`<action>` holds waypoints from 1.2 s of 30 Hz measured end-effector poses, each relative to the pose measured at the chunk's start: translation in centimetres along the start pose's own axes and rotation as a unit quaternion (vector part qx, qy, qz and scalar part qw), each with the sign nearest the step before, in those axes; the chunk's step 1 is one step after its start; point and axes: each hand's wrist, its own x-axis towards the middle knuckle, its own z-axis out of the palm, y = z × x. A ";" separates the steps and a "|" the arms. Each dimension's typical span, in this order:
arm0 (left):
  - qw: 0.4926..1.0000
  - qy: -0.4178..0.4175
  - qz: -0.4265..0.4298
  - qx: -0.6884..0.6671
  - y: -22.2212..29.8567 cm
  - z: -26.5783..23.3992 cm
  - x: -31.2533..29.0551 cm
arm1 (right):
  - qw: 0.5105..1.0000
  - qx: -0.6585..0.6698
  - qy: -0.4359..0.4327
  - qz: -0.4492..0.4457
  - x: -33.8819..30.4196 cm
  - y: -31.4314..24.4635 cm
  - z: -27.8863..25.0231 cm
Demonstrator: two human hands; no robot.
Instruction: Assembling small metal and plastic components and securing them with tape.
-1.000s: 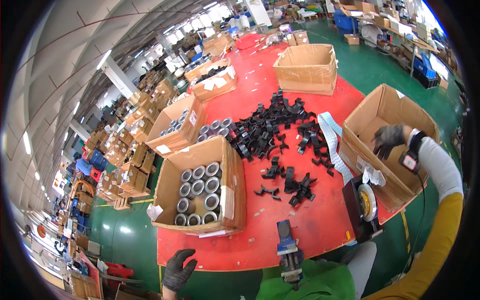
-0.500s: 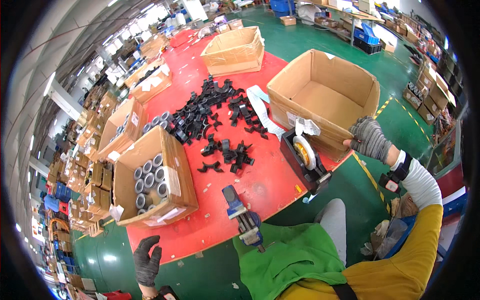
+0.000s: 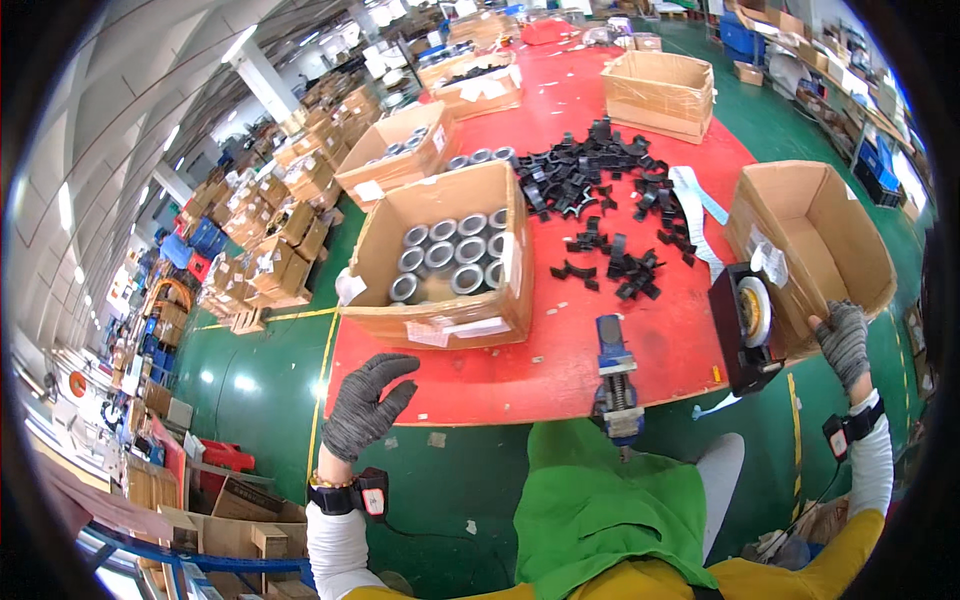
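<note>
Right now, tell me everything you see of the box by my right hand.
The box looks like brown cardboard, four-walled and open-topped, its inner faces showing. It stands upright at the right side of the red table. Crumpled pale paper shows against its left outer wall, near a black tape dispenser. Your right hand seems to touch its near side.

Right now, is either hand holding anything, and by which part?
Left hand holds nothing. Right hand is at the near rim of the rightmost cardboard box; can't tell whether it grips.
</note>
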 end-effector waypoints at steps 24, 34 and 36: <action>0.819 -0.476 -0.319 0.036 -17.6 6.0 27.3 | 0.996 0.044 0.058 0.056 -7.4 1.6 -5.8; 0.848 -0.450 -0.128 0.249 -12.1 5.3 26.5 | 0.990 0.129 -0.001 0.050 -10.0 1.2 -4.6; 0.872 -0.413 -0.021 0.263 -14.9 3.3 27.1 | 0.992 0.107 0.058 0.019 -9.9 1.4 -3.7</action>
